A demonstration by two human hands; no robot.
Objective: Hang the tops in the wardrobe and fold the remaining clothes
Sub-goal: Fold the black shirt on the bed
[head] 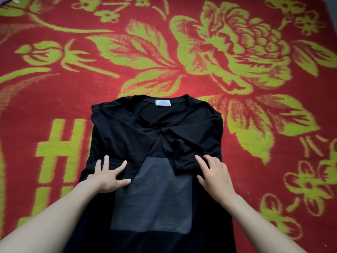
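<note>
Red floral blanket (182, 52) carries a black T-shirt (127, 136), sleeves folded inward. Left hand (107, 176) and right hand (215, 172) press flat on it, fingers spread.

One T-shirt (125, 132), two hands (107, 177) (214, 173), one blanket (182, 42)

Head camera, tilted down and forward.
Single wide view from my head, close above my left hand (107, 177) and right hand (216, 173); red blanket (175, 83) runs away ahead.
</note>
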